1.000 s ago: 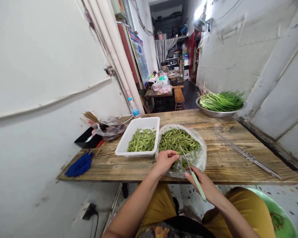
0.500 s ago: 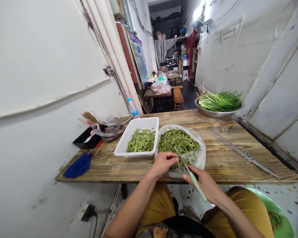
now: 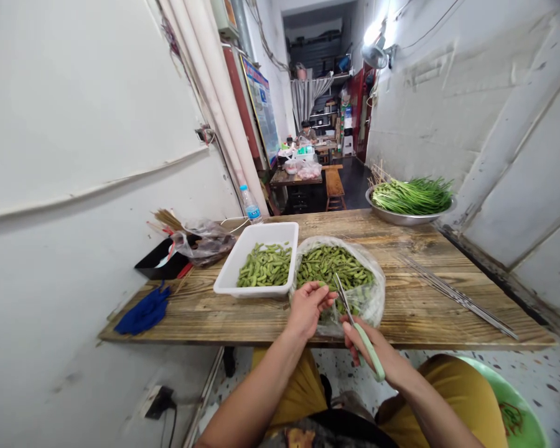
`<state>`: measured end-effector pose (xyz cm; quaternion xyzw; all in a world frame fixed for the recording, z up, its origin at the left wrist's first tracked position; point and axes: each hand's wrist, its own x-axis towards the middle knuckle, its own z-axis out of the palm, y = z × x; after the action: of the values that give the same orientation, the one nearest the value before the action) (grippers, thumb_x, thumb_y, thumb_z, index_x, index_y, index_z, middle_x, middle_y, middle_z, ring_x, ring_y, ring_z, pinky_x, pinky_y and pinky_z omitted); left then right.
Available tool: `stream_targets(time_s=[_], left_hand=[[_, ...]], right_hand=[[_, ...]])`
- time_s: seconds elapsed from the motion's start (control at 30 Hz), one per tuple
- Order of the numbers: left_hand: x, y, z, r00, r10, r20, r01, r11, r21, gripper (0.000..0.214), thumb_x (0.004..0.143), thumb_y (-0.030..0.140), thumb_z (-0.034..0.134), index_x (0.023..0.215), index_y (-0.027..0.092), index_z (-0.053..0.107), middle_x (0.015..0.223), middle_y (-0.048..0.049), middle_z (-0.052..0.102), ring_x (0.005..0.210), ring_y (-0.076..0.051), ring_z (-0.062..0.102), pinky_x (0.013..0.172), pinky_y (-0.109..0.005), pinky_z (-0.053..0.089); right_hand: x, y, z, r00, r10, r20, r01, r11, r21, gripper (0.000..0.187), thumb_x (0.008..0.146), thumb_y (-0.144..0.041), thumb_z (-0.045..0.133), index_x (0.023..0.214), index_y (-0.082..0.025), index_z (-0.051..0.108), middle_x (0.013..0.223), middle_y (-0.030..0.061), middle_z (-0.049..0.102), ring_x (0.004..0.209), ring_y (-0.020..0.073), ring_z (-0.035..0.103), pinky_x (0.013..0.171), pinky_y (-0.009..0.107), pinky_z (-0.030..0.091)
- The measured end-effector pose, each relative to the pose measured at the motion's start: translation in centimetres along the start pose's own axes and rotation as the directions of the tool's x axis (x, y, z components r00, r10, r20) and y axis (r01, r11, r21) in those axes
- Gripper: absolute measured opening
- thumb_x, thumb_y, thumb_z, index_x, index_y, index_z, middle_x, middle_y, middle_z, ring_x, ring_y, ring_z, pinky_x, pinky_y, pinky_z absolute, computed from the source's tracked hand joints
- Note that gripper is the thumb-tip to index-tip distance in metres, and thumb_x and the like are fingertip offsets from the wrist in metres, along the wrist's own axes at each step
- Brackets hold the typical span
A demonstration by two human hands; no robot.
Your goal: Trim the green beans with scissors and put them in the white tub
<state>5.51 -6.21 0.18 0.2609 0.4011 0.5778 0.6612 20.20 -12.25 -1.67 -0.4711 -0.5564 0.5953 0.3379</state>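
Note:
My right hand is wrapped round the pale green handles of a pair of scissors, whose metal blades point up and away, slightly apart. Just left of the blades, my left hand pinches a green soybean pod, partly covered by the fingers. Both hands are over the near edge of a clear plastic bag full of soybean pods. Left of the bag, touching or almost touching it, stands a white plastic tub with more pods in it.
On the wooden table lie metal skewers at right and a blue cloth at left. Behind stand a metal basin of green stalks, a water bottle and a black box. A green basin is below right.
My left hand has turned palm-inward, and a pod now shows at its fingertips. The scissors have swung more upright and their blades have parted a little.

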Motion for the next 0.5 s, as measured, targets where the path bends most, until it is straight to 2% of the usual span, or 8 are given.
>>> stream_targets(time_s=[0.23,0.37,0.43,0.47,0.5], left_hand=[[-0.9,-1.2,0.7,0.999,0.048,-0.021,-0.046,0.995,0.091,0.028,0.056,0.024,0.076,0.072,0.010,0.057,0.058,-0.0020,0.063,0.051,-0.007,0.056,0.048,-0.016,0.039],[-0.4,-1.2,0.1,0.998,0.063,-0.024,-0.059,0.988,0.145,0.027,0.058,0.027,0.073,0.072,0.011,0.058,0.060,-0.0038,0.064,0.051,-0.008,0.055,0.050,-0.018,0.039],[0.6,-0.3,-1.2,0.985,0.158,-0.074,-0.136,0.959,0.247,0.024,0.062,0.028,0.069,0.076,0.011,0.058,0.062,-0.0034,0.064,0.055,-0.010,0.057,0.053,-0.021,0.041],[1.3,0.5,-2.1,0.962,0.250,-0.114,-0.199,0.919,0.340,0.022,0.064,0.028,0.067,0.077,0.012,0.058,0.064,-0.0031,0.063,0.058,-0.012,0.059,0.055,-0.022,0.043],[2.0,1.4,-3.1,0.913,0.379,-0.153,-0.271,0.841,0.468,0.020,0.066,0.027,0.063,0.080,0.013,0.059,0.066,-0.0027,0.063,0.062,-0.014,0.060,0.059,-0.024,0.044]], right_hand=[[0.5,0.1,0.4,0.999,-0.051,-0.009,0.052,0.998,0.031,0.035,0.083,-0.053,0.047,0.091,-0.018,0.052,0.058,-0.0063,0.044,0.043,0.0070,0.041,0.038,0.018,0.038],[0.9,0.4,0.5,0.999,0.009,-0.039,-0.007,0.998,0.056,0.035,0.079,-0.054,0.052,0.083,-0.019,0.051,0.049,-0.0092,0.038,0.032,0.0053,0.034,0.029,0.017,0.031],[1.2,0.6,0.3,0.997,0.036,-0.066,-0.031,0.997,0.073,0.036,0.078,-0.055,0.052,0.085,-0.020,0.050,0.048,-0.0094,0.039,0.031,0.0055,0.034,0.028,0.017,0.031],[1.2,0.7,0.2,0.996,0.037,-0.078,-0.031,0.996,0.080,0.037,0.079,-0.055,0.052,0.088,-0.020,0.050,0.050,-0.0089,0.041,0.033,0.0058,0.036,0.029,0.018,0.033],[1.3,0.9,0.0,0.996,0.033,-0.087,-0.025,0.996,0.086,0.037,0.079,-0.056,0.051,0.091,-0.020,0.050,0.053,-0.0082,0.042,0.035,0.0062,0.038,0.032,0.018,0.035]])
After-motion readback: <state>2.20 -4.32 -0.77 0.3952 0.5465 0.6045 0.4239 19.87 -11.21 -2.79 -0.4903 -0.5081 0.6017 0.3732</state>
